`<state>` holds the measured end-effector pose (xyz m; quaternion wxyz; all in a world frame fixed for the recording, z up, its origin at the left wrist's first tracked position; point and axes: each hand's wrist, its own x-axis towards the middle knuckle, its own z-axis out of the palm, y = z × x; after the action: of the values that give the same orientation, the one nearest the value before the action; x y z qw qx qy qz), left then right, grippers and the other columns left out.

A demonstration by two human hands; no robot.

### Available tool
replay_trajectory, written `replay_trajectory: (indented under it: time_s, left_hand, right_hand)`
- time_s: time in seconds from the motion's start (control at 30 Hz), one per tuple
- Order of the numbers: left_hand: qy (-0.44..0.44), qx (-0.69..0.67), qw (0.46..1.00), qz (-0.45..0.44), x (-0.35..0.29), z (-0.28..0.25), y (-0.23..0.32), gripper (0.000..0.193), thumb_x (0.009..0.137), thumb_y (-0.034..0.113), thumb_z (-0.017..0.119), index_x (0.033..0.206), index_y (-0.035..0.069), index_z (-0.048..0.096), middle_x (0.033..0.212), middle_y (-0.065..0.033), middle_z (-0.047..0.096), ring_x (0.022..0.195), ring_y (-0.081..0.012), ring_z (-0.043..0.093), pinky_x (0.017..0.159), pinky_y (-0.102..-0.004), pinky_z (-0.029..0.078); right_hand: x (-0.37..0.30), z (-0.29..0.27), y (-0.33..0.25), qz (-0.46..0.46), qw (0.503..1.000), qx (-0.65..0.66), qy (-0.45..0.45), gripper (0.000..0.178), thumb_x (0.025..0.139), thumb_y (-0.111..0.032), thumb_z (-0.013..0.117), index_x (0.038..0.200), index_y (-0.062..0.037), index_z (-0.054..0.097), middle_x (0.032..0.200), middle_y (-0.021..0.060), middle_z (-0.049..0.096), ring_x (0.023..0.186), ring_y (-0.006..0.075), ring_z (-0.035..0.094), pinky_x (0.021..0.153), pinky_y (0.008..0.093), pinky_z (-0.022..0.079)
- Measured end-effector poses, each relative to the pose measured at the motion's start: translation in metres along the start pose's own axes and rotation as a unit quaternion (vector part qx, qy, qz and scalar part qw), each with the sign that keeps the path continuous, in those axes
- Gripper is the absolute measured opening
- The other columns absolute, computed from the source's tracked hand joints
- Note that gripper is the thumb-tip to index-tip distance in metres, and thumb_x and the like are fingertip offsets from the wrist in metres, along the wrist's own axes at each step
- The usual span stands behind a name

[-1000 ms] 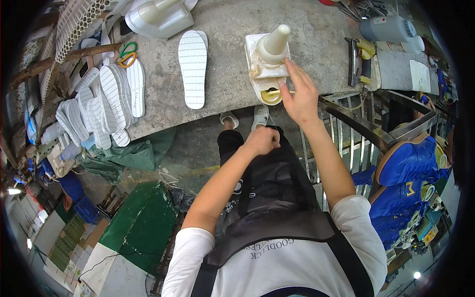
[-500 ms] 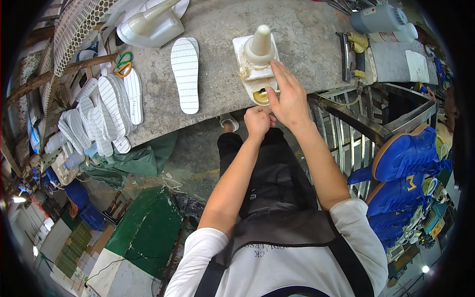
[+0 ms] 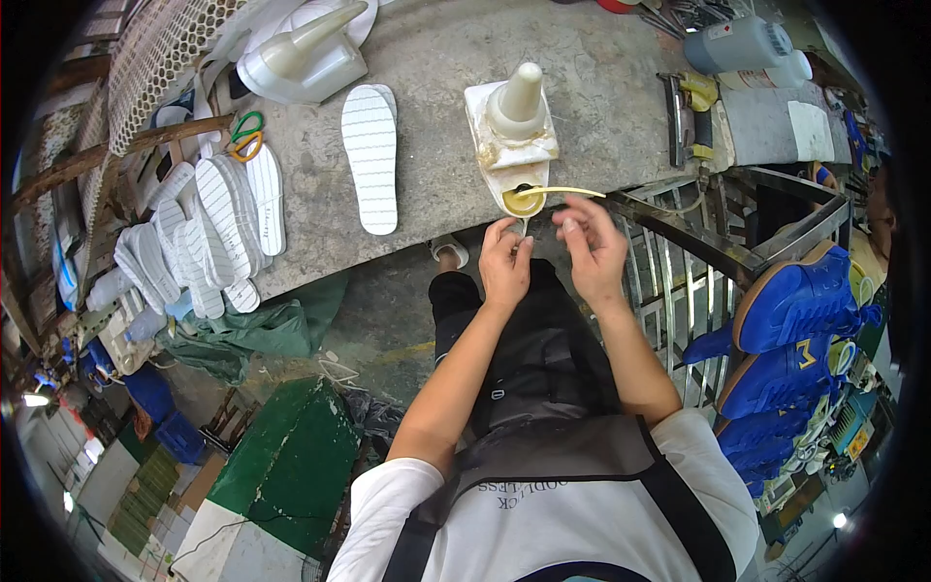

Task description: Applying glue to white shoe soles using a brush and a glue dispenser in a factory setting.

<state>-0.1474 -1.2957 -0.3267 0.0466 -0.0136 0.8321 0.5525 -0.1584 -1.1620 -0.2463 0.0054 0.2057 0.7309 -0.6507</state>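
Observation:
A white glue pot [image 3: 514, 152] with a tall cone on top stands at the bench's front edge. A slim brush with a pale yellow handle [image 3: 579, 191] lies across its small yellowish cup [image 3: 524, 202], sticking out to the right. My left hand [image 3: 504, 267] is closed just below the cup, thumb and forefinger close together; a small pale bit shows by the fingertips, too little to name. My right hand [image 3: 593, 247] hovers under the brush handle, fingers loosely bent and apart, slightly blurred, with nothing visible in it. White patterned insoles [image 3: 370, 160] lie stacked on the bench to the left.
More white insoles [image 3: 223, 218] are heaped at the left, beside green and orange scissors [image 3: 246, 136]. Another white pot [image 3: 305, 66] lies behind them. A hammer [image 3: 672, 116] and plastic jugs [image 3: 739, 44] occupy the right side. Blue shoes [image 3: 790, 301] hang by the metal rack [image 3: 766, 233].
My right hand has drawn back from the pot and its fingers have bent. The brush handle now shows across the cup. My left hand has shifted slightly, its thumb and forefinger now showing.

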Motion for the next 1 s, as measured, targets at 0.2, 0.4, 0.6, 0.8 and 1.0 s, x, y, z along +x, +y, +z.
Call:
replay_trajectory:
  time_s: [0.2, 0.4, 0.6, 0.8, 1.0]
  left_hand:
    - [-0.081, 0.034, 0.996, 0.025, -0.019, 0.010, -0.018, 0.012, 0.079, 0.009, 0.063, 0.078, -0.002, 0.060, 0.110, -0.0146, 0.058, 0.074, -0.0239, 0.062, 0.059, -0.0298, 0.049]
    - [-0.141, 0.089, 0.985, -0.035, -0.003, -0.017, -0.007, 0.012, 0.079, 0.012, 0.065, 0.085, 0.002, 0.065, 0.091, -0.0112, 0.061, 0.069, -0.0221, 0.061, 0.061, -0.0296, 0.051]
    - [-0.181, -0.257, 0.868, -0.386, 0.022, -0.032, -0.013, 0.029, 0.082, 0.022, 0.068, 0.101, 0.001, 0.065, 0.099, -0.0066, 0.063, 0.072, -0.0125, 0.059, 0.069, -0.0274, 0.048]
    - [-0.125, -0.294, 0.864, -0.389, 0.033, 0.018, -0.005, 0.020, 0.086, 0.021, 0.063, 0.095, 0.003, 0.068, 0.086, -0.0040, 0.066, 0.071, -0.0121, 0.059, 0.069, -0.0237, 0.047]
    - [-0.074, -0.037, 0.976, -0.201, 0.032, 0.013, -0.008, 0.027, 0.082, 0.024, 0.066, 0.079, -0.002, 0.069, 0.063, -0.0116, 0.064, 0.057, -0.0180, 0.059, 0.059, -0.0334, 0.046]
  right_hand:
    - [0.013, 0.010, 0.101, 0.107, 0.988, -0.077, -0.078, 0.023, 0.079, -0.018, 0.067, 0.094, -0.0004, 0.066, 0.082, 0.0099, 0.066, 0.066, 0.0166, 0.063, 0.059, 0.0277, 0.049]
    - [0.027, 0.027, 0.086, 0.048, 0.975, -0.208, -0.055, 0.020, 0.075, -0.023, 0.069, 0.080, -0.0040, 0.069, 0.070, 0.0132, 0.063, 0.061, 0.0257, 0.063, 0.055, 0.0334, 0.047]
    - [0.006, 0.036, 0.101, -0.007, 0.991, -0.132, 0.032, 0.023, 0.076, -0.019, 0.067, 0.065, 0.0003, 0.060, 0.058, 0.0124, 0.055, 0.049, 0.0257, 0.053, 0.048, 0.0357, 0.038]
    - [-0.018, 0.041, 0.114, 0.020, 0.994, -0.039, 0.096, 0.021, 0.082, -0.018, 0.063, 0.070, -0.0004, 0.063, 0.056, 0.0087, 0.056, 0.049, 0.0166, 0.055, 0.046, 0.0323, 0.038]
    - [-0.006, 0.004, 0.116, 0.090, 0.979, 0.118, 0.138, 0.020, 0.085, -0.017, 0.062, 0.097, -0.0016, 0.063, 0.079, 0.0043, 0.060, 0.056, 0.0078, 0.055, 0.050, 0.0194, 0.043]
